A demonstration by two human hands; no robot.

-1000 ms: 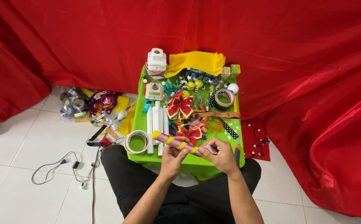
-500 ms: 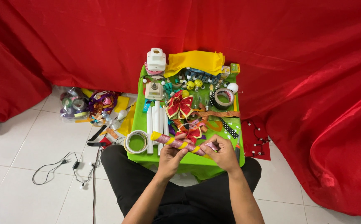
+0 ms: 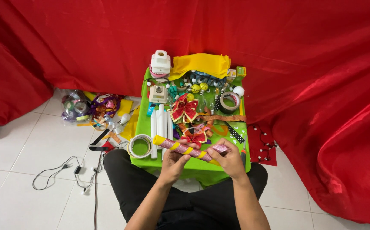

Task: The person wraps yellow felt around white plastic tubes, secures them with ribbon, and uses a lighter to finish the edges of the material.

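Now | left hand (image 3: 174, 161) grips striped roll (image 3: 185, 148) mid-length | right hand (image 3: 229, 159) clasps its end

Head view, looking down on a seated person's lap. Both hands grip a rolled tube (image 3: 189, 150) striped pink glitter and yellow, held slantwise above the near edge of a green-covered table (image 3: 202, 166): the left hand (image 3: 174, 162) closes around its middle, the right hand (image 3: 229, 158) around its right end. Just left of the tube lies a tape roll (image 3: 140, 146) beside white sticks (image 3: 161, 123). Farther off rest a red bow (image 3: 184, 110) and folded yellow paper (image 3: 200, 64). Red cloth (image 3: 300, 64) surrounds the scene.
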